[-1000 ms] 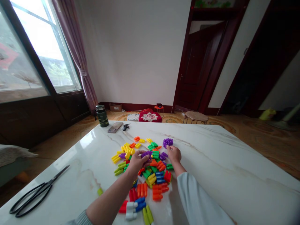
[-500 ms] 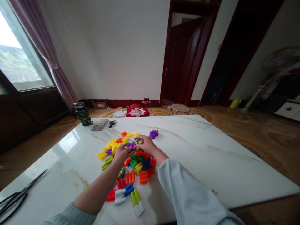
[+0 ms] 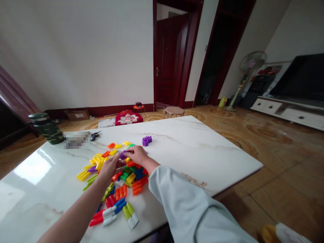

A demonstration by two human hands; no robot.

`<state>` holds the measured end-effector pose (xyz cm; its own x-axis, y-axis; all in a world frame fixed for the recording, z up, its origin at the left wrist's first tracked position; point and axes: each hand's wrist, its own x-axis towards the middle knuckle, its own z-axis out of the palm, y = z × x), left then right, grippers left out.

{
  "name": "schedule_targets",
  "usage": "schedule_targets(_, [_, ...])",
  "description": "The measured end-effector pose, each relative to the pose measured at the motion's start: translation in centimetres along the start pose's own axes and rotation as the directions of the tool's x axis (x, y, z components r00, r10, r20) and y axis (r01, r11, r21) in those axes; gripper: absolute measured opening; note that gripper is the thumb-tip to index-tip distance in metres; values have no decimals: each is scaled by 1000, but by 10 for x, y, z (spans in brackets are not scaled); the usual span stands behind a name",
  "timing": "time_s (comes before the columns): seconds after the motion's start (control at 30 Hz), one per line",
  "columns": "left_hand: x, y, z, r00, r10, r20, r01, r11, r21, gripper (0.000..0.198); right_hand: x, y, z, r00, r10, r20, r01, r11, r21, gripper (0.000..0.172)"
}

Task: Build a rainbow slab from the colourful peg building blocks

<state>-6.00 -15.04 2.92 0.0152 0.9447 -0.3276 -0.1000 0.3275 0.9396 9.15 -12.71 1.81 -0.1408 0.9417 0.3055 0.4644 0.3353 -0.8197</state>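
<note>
A purple plastic toy block (image 3: 123, 155) is pinched up between my two hands, just above a loose pile of bright toy blocks (image 3: 121, 192). My left hand (image 3: 109, 167) closes on its near left side, with the fingers partly curled under. From the right, my right hand (image 3: 138, 156) grips the same block with thumb and fingertips, which cover much of it. Beyond my right hand, a cluster of purple blocks (image 3: 146, 140) stands on the table. The pile holds yellow, orange, green, blue, red and white pieces, most of them joined finger-like tubes.
The white marble-patterned table (image 3: 192, 152) carries a camouflage flask (image 3: 48, 130) at its far left. Beside that are a blurred-out item (image 3: 76, 140) and small dark pliers or snips (image 3: 94, 136). A round stool (image 3: 174, 110) and a standing fan (image 3: 239, 87) are beyond the table.
My view has swung to the right, so the large scissors at the left have gone out of frame. Both hands stay together at the purple block, with the right hand's grip now covering more of it.
</note>
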Motion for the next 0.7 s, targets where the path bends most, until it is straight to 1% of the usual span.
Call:
schedule_targets(0.07, [-1, 0, 2, 998, 56, 36, -59, 995, 84, 19, 2, 3, 1, 997, 70, -35, -67, 995, 73, 22])
schedule_targets(0.13, [-2, 0, 3, 992, 109, 61, -117, 981, 153, 28, 4, 4, 3, 987, 146, -70, -139, 986, 96, 21])
schedule_targets(0.2, [-1, -1, 4, 988, 143, 65, -153, 969, 195, 34, 4, 3, 3, 975, 199, -99, -193, 979, 69, 21])
schedule_targets(0.27, [1, -3, 2, 985, 166, 56, -175, 959, 221, 37, 2, -1, 2, 970, 219, -105, -218, 976, 20, 23])
schedule_targets(0.4, [8, -8, -3, 970, 234, 60, -241, 921, 305, 39, -2, -9, -5, 983, 176, -55, -182, 974, -132, 34])
schedule_targets(0.47, [10, -10, -5, 956, 285, 64, -289, 892, 347, 39, -2, -8, -6, 989, 144, -33, -147, 974, -171, 32])
schedule_targets(0.53, [10, -11, -6, 945, 323, 56, -321, 878, 355, 39, 0, -4, -5, 992, 122, -26, -125, 981, -147, 25])
schedule_targets(0.6, [10, -12, -5, 938, 341, 54, -339, 879, 335, 39, 2, 2, -2, 994, 104, -39, -107, 991, -86, 18])
schedule_targets(0.7, [10, -13, -3, 930, 363, 50, -360, 879, 313, 34, 3, 9, 1, 997, 57, -57, -56, 998, 28, 22])
